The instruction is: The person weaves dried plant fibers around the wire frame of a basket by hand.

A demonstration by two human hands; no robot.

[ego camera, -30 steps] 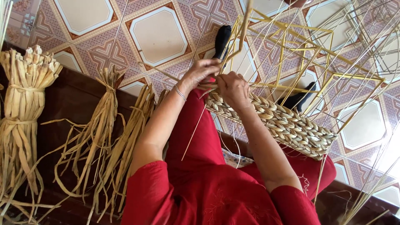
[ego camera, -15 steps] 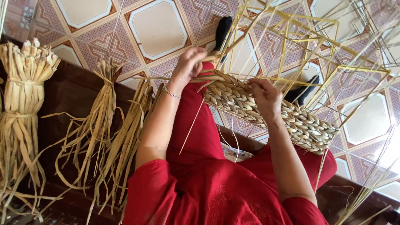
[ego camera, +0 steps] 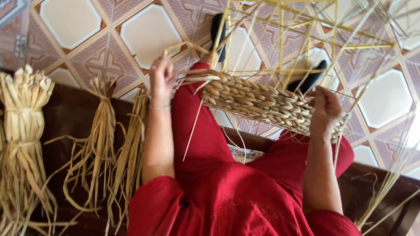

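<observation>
Hands first, going left to right: the left hand point(ego camera: 162, 78) is up by the knee with its fingers curled narrow round a pale flat straw strand point(ego camera: 183, 47), which loops over to the near end of the weave. Over on the other side, the right hand point(ego camera: 326, 111) is closed against the far end of the same piece, fingers pinching thin stalks there, though I can't quite tell how many.

Between them sits the half-made woven basket of thick tan plaited rush point(ego camera: 262, 102), resting across the red-trousered lap, tilted down toward the right. It's chunky braided rows at the bottom, then a thin yellow frame of upright canes point(ego camera: 282, 41) sticking up out of it, still bare.

Far left, a tied bundle of dried pale straw point(ego camera: 24, 131) stands on the dark wooden bench point(ego camera: 65, 126). Next to it are two looser tied hanks of straw point(ego camera: 103, 140), ends curling out. Patterned floor tiles point(ego camera: 87, 30) are beyond it all.
</observation>
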